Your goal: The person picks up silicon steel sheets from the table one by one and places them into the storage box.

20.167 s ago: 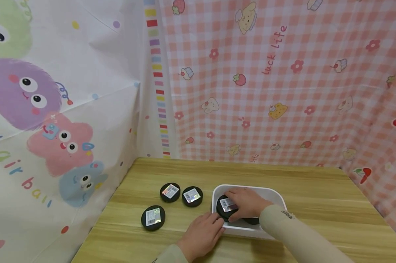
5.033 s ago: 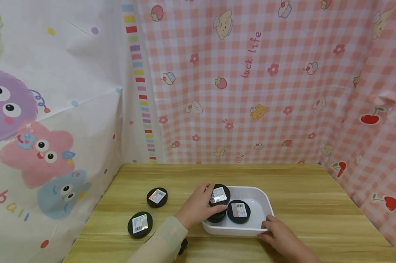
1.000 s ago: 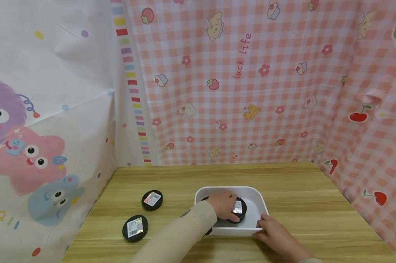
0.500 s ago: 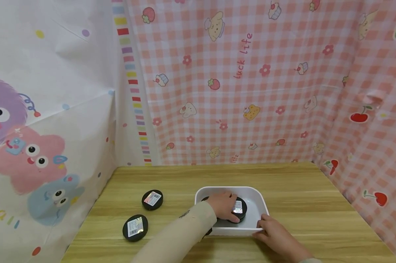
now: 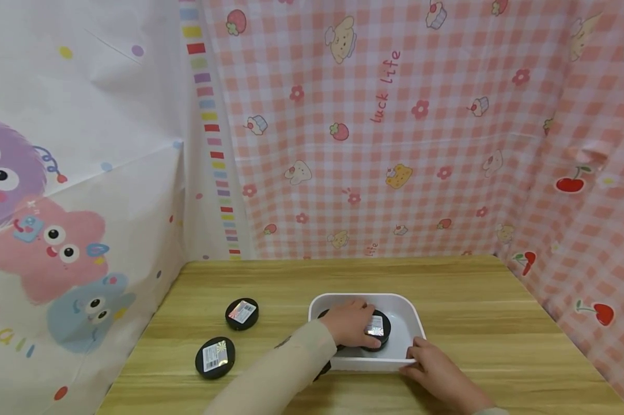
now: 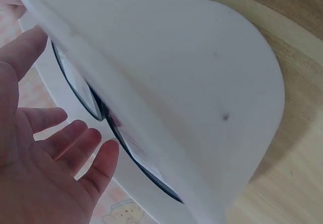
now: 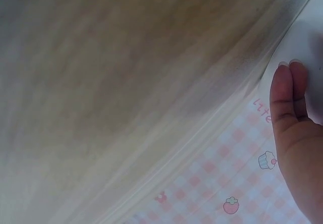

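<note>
A white bin [image 5: 369, 364] stands on the table with black round discs inside, each labelled disc flat and puck-like. My left hand [image 5: 349, 324] reaches over the bin. Its thumb and fingers span the edges of the right-hand black disc [image 5: 379, 327], which sits on top of another disc. Left of it, more discs are mostly hidden under the hand; in the left wrist view a disc [image 6: 144, 158] shows beside the fingers. My right hand [image 5: 436, 369] grips the bin's front right rim, thumb outside; the right wrist view shows its fingers along the white wall.
Two loose black discs lie left of the bin, a rear disc [image 5: 242, 314] and a nearer disc [image 5: 215, 358]. The wooden table [image 5: 477, 311] ends at a checked cloth [image 5: 312, 144] behind and a white printed cloth [image 5: 135, 219] on the left.
One fewer disc lies on the table than twenty seconds ago. Since five seconds ago, my left hand moved a disc rightward onto the right-hand one. Over the last second, the hands stay nearly still.
</note>
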Demonstrator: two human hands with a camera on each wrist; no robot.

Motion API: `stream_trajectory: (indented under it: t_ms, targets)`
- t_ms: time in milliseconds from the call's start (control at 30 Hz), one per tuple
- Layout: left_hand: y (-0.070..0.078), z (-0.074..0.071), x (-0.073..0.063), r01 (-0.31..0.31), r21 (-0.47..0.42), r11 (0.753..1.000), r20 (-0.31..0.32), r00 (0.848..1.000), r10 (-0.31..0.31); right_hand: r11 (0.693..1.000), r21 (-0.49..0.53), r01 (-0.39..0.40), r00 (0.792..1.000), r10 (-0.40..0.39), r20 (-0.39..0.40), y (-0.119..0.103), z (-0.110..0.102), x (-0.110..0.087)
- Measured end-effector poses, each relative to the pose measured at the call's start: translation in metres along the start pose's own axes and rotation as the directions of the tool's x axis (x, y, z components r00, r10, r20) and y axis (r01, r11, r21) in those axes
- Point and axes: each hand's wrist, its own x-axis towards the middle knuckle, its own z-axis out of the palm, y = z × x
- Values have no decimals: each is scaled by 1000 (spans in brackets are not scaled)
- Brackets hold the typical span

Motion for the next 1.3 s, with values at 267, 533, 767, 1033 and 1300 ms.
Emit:
stream_trajectory:
  t_ms: [267,533,767,1033,1300]
  targets:
    - [-10,-5,-17,-43,-53,998,-99,994,37,1000,-5,9,1000,-9,-28,-1,0,-2]
    - [-17,-6,-38,-68,-36,997,-177,982,61,1000,-8,17,999,-17,-42,-1,1,-4]
    - [-27,3,-49,-49,-45,998,-214,976,38,1000,-8,20,998,-21,-53,-1,2,-2]
    - [-29,2,-68,-62,-35,997,-289,956,49,1000,-17,24,998,-25,-63,-3,2,0]
    - [-27,4,-77,-49,-32,998,-306,951,37,1000,0,-4,1000,4,-29,-6,-1,-1]
